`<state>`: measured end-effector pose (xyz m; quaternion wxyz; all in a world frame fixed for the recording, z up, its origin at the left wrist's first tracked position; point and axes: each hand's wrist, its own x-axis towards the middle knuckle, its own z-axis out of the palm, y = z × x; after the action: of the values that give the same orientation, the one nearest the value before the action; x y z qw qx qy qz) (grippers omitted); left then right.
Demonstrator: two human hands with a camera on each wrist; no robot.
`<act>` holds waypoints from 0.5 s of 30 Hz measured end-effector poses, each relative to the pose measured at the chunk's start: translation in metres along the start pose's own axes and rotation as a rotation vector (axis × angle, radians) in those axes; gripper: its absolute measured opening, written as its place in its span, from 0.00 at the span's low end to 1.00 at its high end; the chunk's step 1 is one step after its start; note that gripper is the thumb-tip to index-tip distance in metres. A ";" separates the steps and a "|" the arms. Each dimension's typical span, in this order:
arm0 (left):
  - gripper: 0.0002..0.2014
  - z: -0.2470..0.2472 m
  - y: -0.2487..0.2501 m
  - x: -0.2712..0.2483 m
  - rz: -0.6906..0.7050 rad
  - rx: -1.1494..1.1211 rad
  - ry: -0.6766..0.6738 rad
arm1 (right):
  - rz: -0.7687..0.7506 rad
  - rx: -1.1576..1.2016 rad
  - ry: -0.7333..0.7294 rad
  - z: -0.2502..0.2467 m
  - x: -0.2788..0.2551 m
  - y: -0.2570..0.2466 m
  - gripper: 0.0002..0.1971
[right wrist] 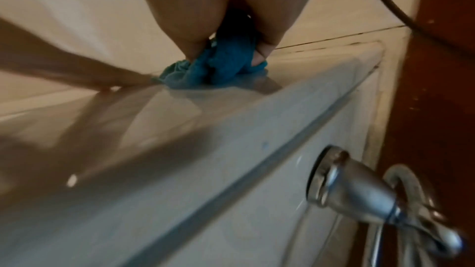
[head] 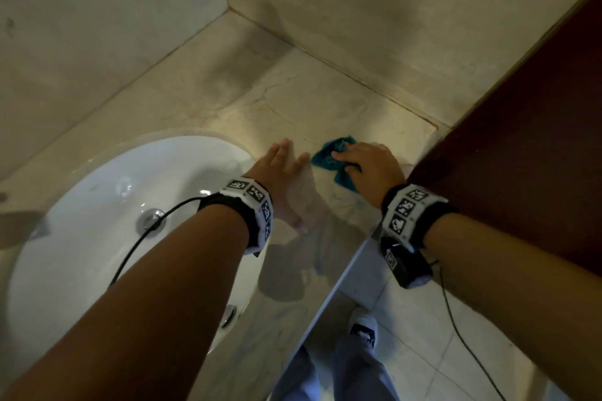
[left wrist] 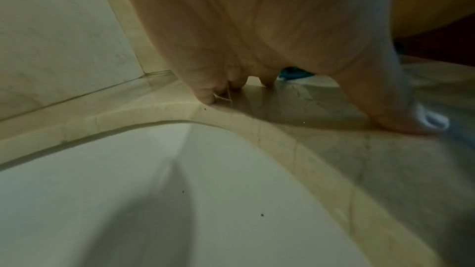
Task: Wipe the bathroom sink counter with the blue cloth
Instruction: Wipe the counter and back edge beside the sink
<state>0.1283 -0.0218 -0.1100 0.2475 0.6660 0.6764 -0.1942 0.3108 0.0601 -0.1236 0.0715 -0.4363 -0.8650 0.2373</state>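
A crumpled blue cloth (head: 332,158) lies on the beige marble counter (head: 277,98) to the right of the white sink (head: 107,205). My right hand (head: 365,166) holds it bunched against the counter; in the right wrist view the fingers curl round the blue cloth (right wrist: 226,62). My left hand (head: 283,163) lies with straight fingers on the counter just left of the cloth, between it and the basin rim. In the left wrist view its fingertips (left wrist: 205,96) touch the stone, and a scrap of the cloth (left wrist: 293,73) shows behind them.
Beige tiled walls (head: 358,3) meet in a corner behind the counter. A dark brown door (head: 527,127) closes off the right side. A chrome sprayer (right wrist: 359,190) hangs below the counter's front edge. The sink drain (head: 153,218) is metal. My legs stand on the tiled floor (head: 423,335).
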 end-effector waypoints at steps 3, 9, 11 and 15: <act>0.71 0.000 0.001 -0.003 -0.001 0.023 0.000 | -0.153 -0.004 -0.137 0.008 -0.032 -0.013 0.17; 0.72 0.003 0.001 0.001 0.000 0.029 0.023 | -0.248 -0.059 -0.257 -0.003 -0.037 0.002 0.18; 0.72 0.006 -0.002 0.003 -0.004 -0.005 0.028 | -0.122 -0.054 -0.091 -0.010 -0.014 0.008 0.18; 0.75 0.007 -0.004 0.007 -0.014 -0.013 0.016 | 0.121 -0.049 0.053 -0.013 0.005 0.014 0.19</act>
<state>0.1253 -0.0207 -0.1201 0.2448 0.6612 0.6842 -0.1862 0.3223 0.0760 -0.1191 0.0695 -0.4954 -0.8404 0.2083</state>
